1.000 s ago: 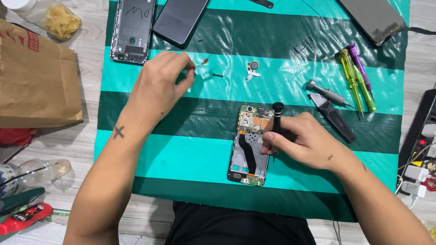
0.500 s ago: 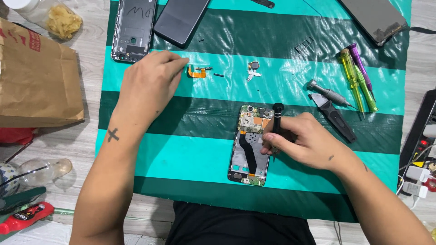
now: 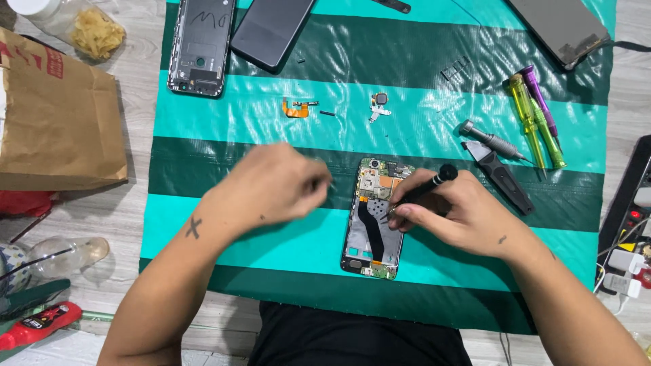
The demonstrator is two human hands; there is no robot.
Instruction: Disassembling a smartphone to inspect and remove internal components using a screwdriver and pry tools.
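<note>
**Green striped mat, an opened phone at its middle**

Green and teal stripes run across the mat [image 3: 224, 122] where the opened phone [image 3: 375, 218] lies, its back off and its circuit parts showing, near the mat's front edge and just ahead of the person's body. The right hand [image 3: 461, 217] rests on the phone's right side, fingers closed around a black screwdriver [image 3: 424, 188] whose tip meets the phone's upper part. The left hand [image 3: 271, 186] is just left of the phone, not touching it; it is blurred, fingers curled inward, and whether they pinch anything cannot be told.

Farther up the mat lie a small orange flat cable [image 3: 297, 107] and a small round part [image 3: 380, 103] (well apart from both hands). A phone back shell [image 3: 200, 46] and a dark phone [image 3: 271, 30] sit at the top. To the right are yellow-green and purple screwdrivers [image 3: 536, 115]. A brown paper bag [image 3: 57, 125] stands on the floor at left.
</note>
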